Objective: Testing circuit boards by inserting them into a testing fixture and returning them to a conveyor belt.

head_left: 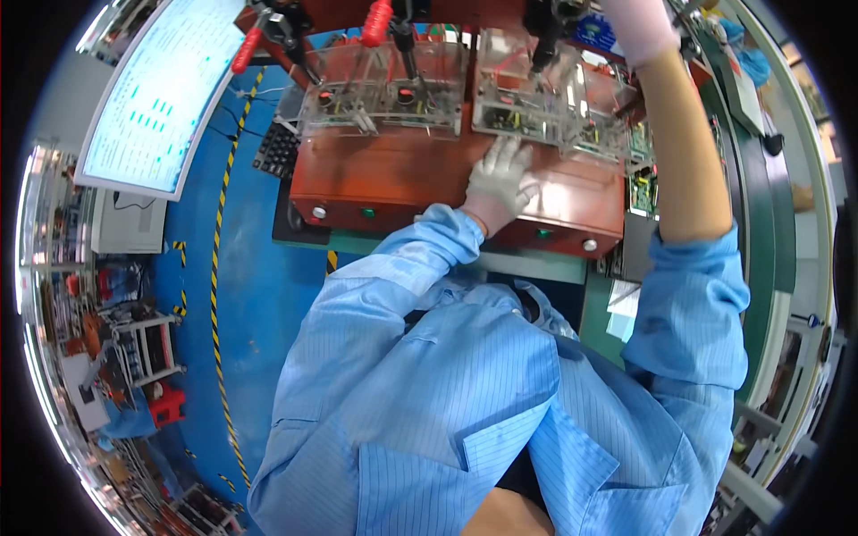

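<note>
The left hand (499, 185), in a pale glove, lies over the red-brown fixture box (384, 170) at the upper centre of the frame. Its fingers (506, 154) point upward, slightly apart with the thumb spread to the side, and grip nothing; the fingertips reach the lower edge of the right-hand clear acrylic fixture (527, 123), though whether they touch it I cannot tell. The right hand (640, 31), also gloved, is cut off by the upper edge at upper right, so I cannot tell how its fingers stand or what they hold.

A second clear acrylic fixture (380, 107) sits on the box to the left, beneath toggle clamps with red handles (377, 22). The box's front carries two green switches (543, 233) and two silver buttons (589, 245). Green circuit boards (642, 195) lie just beside its right end. A black keyboard (277, 150) is near its left end, and a lit monitor (161, 103) fills the upper left.
</note>
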`<state>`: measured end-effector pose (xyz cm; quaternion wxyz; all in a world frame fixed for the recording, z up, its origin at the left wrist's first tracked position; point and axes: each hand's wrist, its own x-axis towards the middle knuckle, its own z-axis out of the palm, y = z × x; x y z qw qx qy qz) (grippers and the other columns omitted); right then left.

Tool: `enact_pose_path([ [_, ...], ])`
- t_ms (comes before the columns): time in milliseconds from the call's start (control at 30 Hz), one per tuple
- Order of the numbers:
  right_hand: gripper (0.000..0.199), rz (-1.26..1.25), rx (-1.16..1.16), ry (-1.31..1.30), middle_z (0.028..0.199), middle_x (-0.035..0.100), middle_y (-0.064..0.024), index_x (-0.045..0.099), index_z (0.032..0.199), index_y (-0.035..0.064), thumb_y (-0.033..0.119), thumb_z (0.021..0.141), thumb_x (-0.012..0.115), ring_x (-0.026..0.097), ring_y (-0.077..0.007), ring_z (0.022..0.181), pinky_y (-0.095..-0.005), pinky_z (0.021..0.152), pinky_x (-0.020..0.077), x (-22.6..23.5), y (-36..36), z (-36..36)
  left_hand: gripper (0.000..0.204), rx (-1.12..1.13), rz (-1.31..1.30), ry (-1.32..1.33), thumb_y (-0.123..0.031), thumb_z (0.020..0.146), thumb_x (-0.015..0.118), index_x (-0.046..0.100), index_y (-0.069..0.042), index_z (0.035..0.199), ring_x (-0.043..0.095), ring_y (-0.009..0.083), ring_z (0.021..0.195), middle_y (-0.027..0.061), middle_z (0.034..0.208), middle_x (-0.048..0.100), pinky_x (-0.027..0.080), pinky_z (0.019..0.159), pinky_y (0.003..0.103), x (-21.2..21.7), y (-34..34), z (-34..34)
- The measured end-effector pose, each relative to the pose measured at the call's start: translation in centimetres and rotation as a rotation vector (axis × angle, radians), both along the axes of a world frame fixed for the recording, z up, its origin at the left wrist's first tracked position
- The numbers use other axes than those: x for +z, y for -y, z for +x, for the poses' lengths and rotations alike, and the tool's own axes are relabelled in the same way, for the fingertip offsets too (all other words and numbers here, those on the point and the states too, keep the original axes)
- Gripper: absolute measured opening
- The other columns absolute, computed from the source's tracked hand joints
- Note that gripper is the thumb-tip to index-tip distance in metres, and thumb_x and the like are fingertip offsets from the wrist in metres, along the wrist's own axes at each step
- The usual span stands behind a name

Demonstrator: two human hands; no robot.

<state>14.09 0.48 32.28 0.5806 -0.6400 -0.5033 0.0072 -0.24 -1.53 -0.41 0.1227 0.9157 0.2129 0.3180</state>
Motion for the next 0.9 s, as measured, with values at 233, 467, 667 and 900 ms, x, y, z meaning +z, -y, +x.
enact_pose_path([
  [233,0.042,-0.134,0.296,-0.391,0.105,0.065,-0.0126,0.058,0.125,0.0026,0.033,0.098,0.05,0.062,-0.0251,0.089,-0.0314,0.081,0.0494,-0.9,-2.6,3.2,0.065,0.14,0.027,-0.156,-0.043,0.082,0.065,0.05,-0.01,0.135,0.045,0.038,0.131,0.0175,0.143,0.046,0.042,0.096,0.045,0.2,-0.4,2.1],
  [467,0.033,0.2,-0.216,-0.01,0.11,0.068,-0.0111,0.06,0.123,0.0031,0.022,0.096,0.053,0.064,-0.0231,0.097,-0.0289,0.085,0.0491,-9.6,4.0,0.0,0.058,0.104,-0.026,-0.17,-0.039,0.082,0.065,0.054,-0.011,0.131,0.052,0.0336,0.118,0.0148,0.135,0.052,0.043,0.092,0.044,2.0,0.8,0.1],
  [667,0.028,0.17,-0.201,-0.045,0.102,0.067,-0.0068,0.058,0.124,0.0023,0.013,0.101,0.047,0.06,-0.0145,0.08,-0.0248,0.071,0.0491,-18.2,12.2,-3.4,0.047,-0.046,-0.127,-0.099,-0.029,0.083,0.065,0.058,-0.009,0.125,0.056,0.0305,0.11,0.0126,0.125,0.058,0.042,0.092,0.041,3.6,2.7,-2.9],
  [900,0.028,-0.174,-0.144,-0.788,0.106,0.065,-0.0074,0.058,0.124,0.0055,0.011,0.1,0.045,0.06,-0.0117,0.084,-0.0246,0.075,0.0493,-24.0,18.6,-6.2,0.035,0.034,-0.318,-0.02,-0.017,0.088,0.061,0.061,-0.009,0.121,0.061,0.0275,0.098,0.0114,0.118,0.061,0.046,0.088,0.038,4.3,2.1,-6.3],
])
